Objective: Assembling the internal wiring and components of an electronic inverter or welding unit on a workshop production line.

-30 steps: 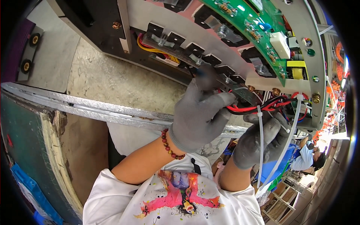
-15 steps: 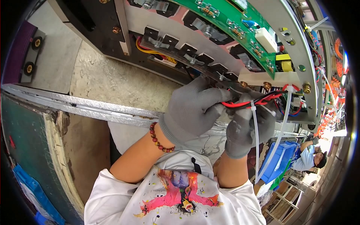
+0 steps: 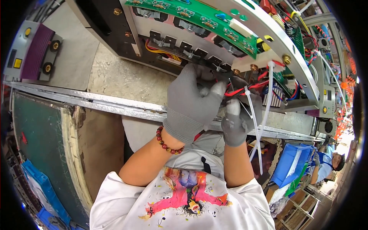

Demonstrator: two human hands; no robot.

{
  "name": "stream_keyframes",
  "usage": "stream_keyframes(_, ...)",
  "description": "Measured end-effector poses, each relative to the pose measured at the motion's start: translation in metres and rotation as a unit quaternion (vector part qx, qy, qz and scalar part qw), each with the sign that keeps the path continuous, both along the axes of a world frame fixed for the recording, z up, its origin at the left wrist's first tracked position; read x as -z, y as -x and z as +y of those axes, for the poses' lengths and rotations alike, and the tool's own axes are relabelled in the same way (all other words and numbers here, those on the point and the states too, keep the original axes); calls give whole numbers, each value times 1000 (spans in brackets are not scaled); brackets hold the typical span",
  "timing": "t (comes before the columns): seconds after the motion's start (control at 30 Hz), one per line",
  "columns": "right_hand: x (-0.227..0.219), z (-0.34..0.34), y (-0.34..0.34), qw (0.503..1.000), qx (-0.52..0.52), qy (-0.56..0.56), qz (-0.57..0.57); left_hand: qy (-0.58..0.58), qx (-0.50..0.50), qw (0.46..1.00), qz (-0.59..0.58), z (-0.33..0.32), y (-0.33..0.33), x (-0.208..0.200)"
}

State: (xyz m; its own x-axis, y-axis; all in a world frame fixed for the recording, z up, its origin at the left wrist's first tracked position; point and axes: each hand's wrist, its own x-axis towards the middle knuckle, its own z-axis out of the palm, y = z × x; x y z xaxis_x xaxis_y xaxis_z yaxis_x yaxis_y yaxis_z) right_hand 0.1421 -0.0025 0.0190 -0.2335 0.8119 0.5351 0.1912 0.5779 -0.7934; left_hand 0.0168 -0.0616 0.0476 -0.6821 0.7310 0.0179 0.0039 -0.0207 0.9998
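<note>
Both my hands wear grey gloves and meet at a red and black wire bundle (image 3: 234, 92) under the edge of an open metal chassis (image 3: 281, 34). My left hand (image 3: 191, 101) is closed, thumb and fingers pinching the bundle's left end. My right hand (image 3: 239, 120) curls around the bundle from below, its thumb near the wires and its other fingers partly hidden behind them. A white cable tie (image 3: 256, 130) loops the bundle between my hands, its long tail hanging down. Another white cable tie (image 3: 268, 97) hangs from the wiring farther right.
Above my hands, the chassis holds a green circuit board (image 3: 209, 22) and a row of black clamped components (image 3: 184, 50). A purple and grey unit (image 3: 36, 51) stands on the metal bench (image 3: 115, 80) at left. At lower right are a blue bin (image 3: 291, 163) and a co-worker (image 3: 326, 165).
The view has shifted, bringing more of the bench and units into sight on both sides. My right thumb sits lower, off the cable tie. Both hands remain at the wire bundle.
</note>
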Motion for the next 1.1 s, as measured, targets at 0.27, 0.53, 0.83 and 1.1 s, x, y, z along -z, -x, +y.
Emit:
stream_keyframes(0.27, -19, 8, 1, 988, 21, 148, -29, 38, 42, 992, -117, -1, 3, -6)
stream_keyframes(0.53, -19, 5, 8, 982, 6, 183, 34, 13, 107, 990, -89, 11, 9, -2)
stream_keyframes(0.83, -5, -3, 5, 996, -2, -86, -28, 70, -41, 970, 227, 11, -13, 2)
stream_keyframes(1.1, -18, 6, 3, 981, -31, -172, -82, 142, -60, 843, 516, 4, -11, 7)
